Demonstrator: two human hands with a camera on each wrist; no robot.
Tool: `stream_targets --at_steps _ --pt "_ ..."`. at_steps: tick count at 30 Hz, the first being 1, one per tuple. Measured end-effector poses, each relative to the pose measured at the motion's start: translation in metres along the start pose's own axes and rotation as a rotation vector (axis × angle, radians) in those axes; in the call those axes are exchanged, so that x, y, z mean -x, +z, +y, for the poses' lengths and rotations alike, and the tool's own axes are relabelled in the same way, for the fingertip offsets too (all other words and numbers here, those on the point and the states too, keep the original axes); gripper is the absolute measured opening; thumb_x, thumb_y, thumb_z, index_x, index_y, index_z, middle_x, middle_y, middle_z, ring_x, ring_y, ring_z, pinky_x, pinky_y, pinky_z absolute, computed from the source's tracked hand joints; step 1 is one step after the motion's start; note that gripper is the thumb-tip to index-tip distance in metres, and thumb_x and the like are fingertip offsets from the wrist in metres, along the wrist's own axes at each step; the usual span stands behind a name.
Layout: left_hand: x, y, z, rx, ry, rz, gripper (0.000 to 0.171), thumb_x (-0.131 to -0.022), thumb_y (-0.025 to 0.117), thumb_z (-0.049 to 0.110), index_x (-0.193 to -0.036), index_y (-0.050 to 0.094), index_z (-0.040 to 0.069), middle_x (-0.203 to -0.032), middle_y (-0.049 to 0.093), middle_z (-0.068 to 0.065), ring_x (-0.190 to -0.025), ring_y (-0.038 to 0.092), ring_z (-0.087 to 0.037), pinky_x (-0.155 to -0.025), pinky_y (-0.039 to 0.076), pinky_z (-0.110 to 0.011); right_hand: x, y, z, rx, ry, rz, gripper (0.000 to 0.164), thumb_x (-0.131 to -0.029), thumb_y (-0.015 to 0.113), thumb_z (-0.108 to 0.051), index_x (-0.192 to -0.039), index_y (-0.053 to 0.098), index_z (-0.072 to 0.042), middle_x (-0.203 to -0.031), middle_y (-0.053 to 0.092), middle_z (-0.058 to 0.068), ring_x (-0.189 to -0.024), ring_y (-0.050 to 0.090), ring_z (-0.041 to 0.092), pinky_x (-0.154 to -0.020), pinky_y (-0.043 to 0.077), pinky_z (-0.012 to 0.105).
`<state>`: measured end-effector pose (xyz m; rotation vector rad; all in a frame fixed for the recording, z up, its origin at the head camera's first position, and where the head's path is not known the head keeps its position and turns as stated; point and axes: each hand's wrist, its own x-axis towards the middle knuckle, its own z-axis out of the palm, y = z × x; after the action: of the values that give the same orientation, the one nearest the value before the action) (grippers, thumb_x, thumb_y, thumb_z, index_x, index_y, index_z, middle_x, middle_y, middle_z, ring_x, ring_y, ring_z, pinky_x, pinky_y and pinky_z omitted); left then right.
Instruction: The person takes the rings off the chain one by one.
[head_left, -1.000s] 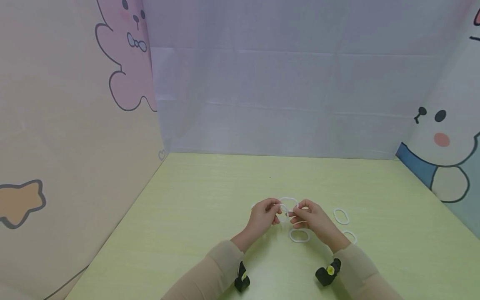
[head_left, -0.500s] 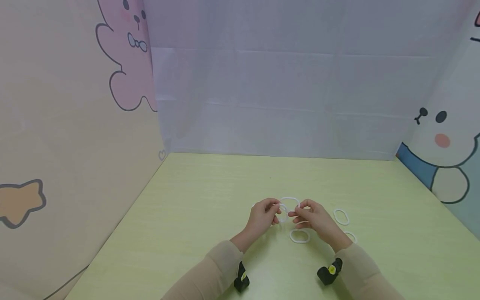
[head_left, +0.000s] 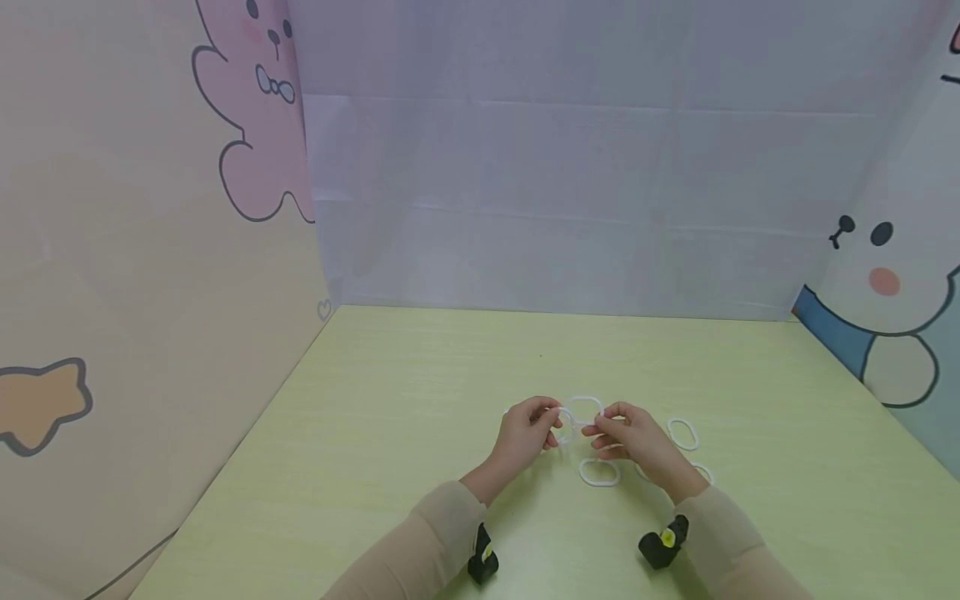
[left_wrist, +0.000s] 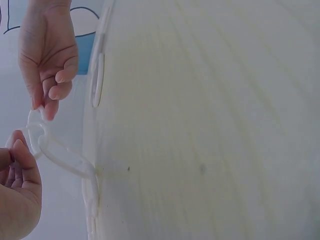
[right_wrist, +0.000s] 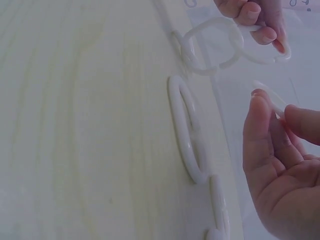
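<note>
My left hand (head_left: 525, 429) pinches a white oval plastic chain link (right_wrist: 252, 59) between thumb and fingertips. A second link (right_wrist: 207, 22) is hooked through it and hangs toward the table, where more white link shows behind. To the right, my right hand (head_left: 633, 437) pinches another white link (head_left: 587, 398) by its edge, held up above the table. In the right wrist view, a gap separates this right-hand link (right_wrist: 270, 95) from the left-hand one. My right thumb and index finger meet on it, and the other fingers are loosely bent.
A loose white link (head_left: 600, 484) lies on the pale yellow table (head_left: 450, 367) in front of the hands. Another link (head_left: 697, 437) rests to the right, and one (head_left: 703, 471) is partly hidden by my right wrist. Printed cloth walls (head_left: 570, 208) stand behind and at the sides.
My right hand has drifted slightly right with its link, away from the left-hand link. Part of another link on the table now shows beneath the right hand. The left hand stays put.
</note>
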<state>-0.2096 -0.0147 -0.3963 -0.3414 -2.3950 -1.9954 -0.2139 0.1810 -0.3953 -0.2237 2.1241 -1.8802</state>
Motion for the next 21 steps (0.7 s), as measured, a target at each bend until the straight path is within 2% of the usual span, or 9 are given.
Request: stream_targets --at_steps 7,13,21 --pt "0.0008 -0.0016 0.0001 -0.002 -0.011 -0.004 0.013 -0.093 0.055 0.010 -0.099 0.063 0.002 -0.076 0.062 -0.009 -0.050 0.054 -0.008 -0.048 0.047 -0.021 0.0001 -0.0013 0.0030 0.005 0.013 -0.014 0.018 -0.097 0.048 -0.013 -0.095 0.044 0.004 -0.099 0.064 0.022 -0.072 0.060 0.015 -0.066 0.052 0.029" --pt "-0.0002 -0.0020 -0.0008 -0.008 -0.015 -0.007 0.013 -0.093 0.055 0.010 -0.099 0.063 0.002 -0.073 0.060 -0.002 -0.050 0.054 -0.008 -0.048 0.048 -0.022 -0.0001 -0.0027 0.0040 0.002 0.024 -0.024 0.018 -0.097 0.048 -0.013 -0.095 0.045 0.004 -0.097 0.064 0.019 -0.072 0.060 0.015 -0.066 0.052 0.029" --pt "-0.0007 -0.0026 -0.0009 0.010 -0.012 -0.021 0.014 -0.094 0.054 0.009 -0.100 0.063 0.001 -0.079 0.062 -0.013 -0.050 0.054 -0.008 -0.048 0.047 -0.021 -0.0001 -0.0038 0.0046 0.003 0.039 -0.021 0.017 -0.097 0.048 -0.013 -0.094 0.046 0.004 -0.095 0.065 0.015 -0.074 0.060 0.015 -0.065 0.052 0.029"
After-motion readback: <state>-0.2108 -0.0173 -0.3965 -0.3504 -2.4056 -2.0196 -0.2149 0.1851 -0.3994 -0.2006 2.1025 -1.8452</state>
